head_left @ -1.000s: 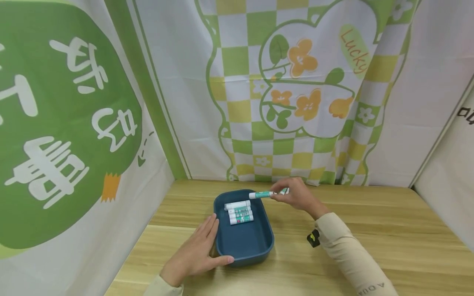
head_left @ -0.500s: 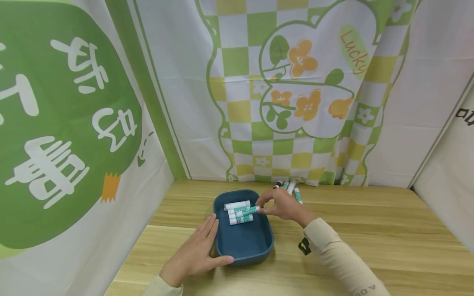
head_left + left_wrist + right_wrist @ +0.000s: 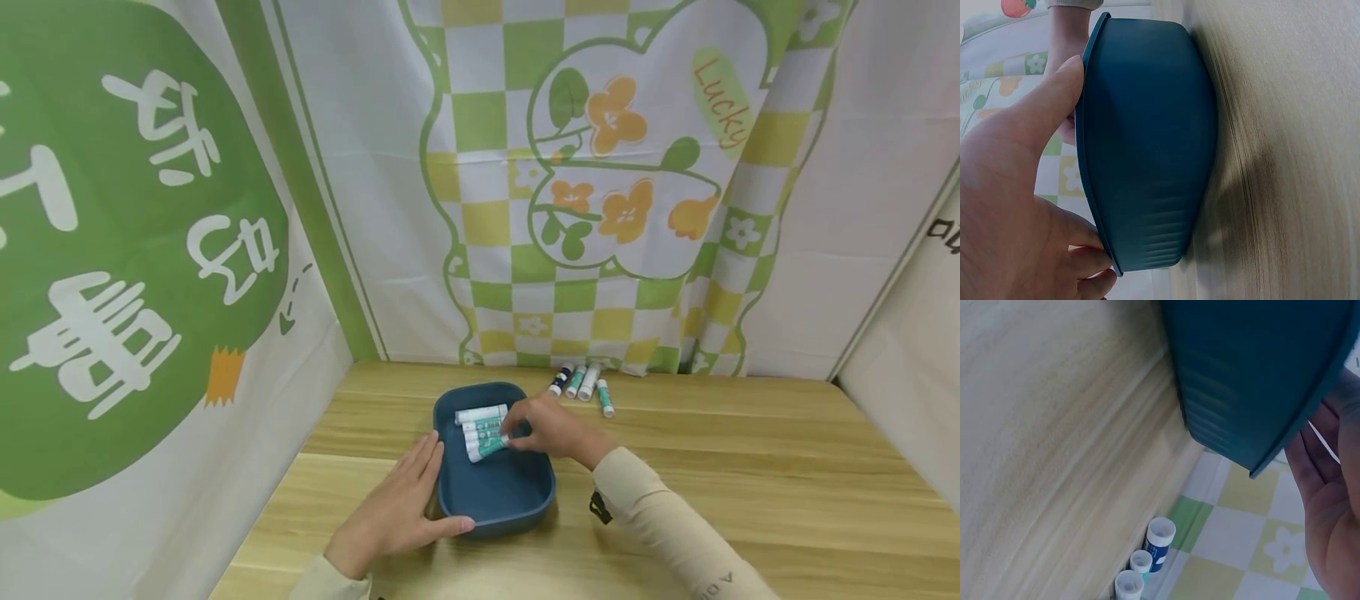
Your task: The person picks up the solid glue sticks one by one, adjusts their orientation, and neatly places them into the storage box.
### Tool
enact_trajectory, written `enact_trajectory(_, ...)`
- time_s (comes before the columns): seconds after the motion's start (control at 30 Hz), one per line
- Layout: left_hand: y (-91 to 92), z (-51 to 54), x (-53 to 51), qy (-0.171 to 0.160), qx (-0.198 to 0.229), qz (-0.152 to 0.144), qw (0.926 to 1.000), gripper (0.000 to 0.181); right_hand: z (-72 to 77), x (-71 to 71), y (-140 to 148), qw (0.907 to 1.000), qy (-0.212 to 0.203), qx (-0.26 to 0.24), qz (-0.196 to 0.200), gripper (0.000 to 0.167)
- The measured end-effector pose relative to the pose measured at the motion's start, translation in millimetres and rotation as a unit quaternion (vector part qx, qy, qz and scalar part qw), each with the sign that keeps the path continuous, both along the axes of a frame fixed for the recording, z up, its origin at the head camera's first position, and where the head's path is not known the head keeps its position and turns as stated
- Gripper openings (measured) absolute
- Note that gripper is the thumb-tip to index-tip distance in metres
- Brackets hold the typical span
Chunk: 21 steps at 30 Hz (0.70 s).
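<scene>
Right hand is pinching the end of a white-and-green stick, lying askew at the near side of the row of sticks inside the blue tray; left hand is resting extended fingers along it, not clenching; an angled release could be sending the stick rolling; slack left-hand pressure could be letting the tray shift.

A curtained-off booth, shown by printed cloths hung round three sides of a wood-grain table.
</scene>
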<state>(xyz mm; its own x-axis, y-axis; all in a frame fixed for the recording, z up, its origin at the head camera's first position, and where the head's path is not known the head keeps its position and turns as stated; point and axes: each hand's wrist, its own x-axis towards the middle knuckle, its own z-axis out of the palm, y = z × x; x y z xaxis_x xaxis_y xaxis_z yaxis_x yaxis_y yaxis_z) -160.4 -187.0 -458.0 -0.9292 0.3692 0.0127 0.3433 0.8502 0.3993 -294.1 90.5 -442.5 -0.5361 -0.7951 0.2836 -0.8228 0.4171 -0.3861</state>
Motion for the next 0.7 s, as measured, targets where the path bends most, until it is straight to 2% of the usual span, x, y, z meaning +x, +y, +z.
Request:
enact_trajectory(0.3,0.5,2.3,-0.8,-0.005,-0.002,0.005,1.0,0.117,-0.9,-0.9,-8.0,0.9962,0.041,0.075,-0.013,0.006)
enact_trajectory(0.5,1.2,2.3,-0.1,0.0,0.0,-0.001,1.0,0.116,-2.3,-1.1,-14.6,0.9853,0.074,0.152,-0.024,0.006)
enact_trajectory(0.7,0.7,1.4,0.2,-0.006,0.002,0.002,1.0,0.117,-1.4,-0.5,-24.1,0.9764,0.076,0.195,-0.052,0.015)
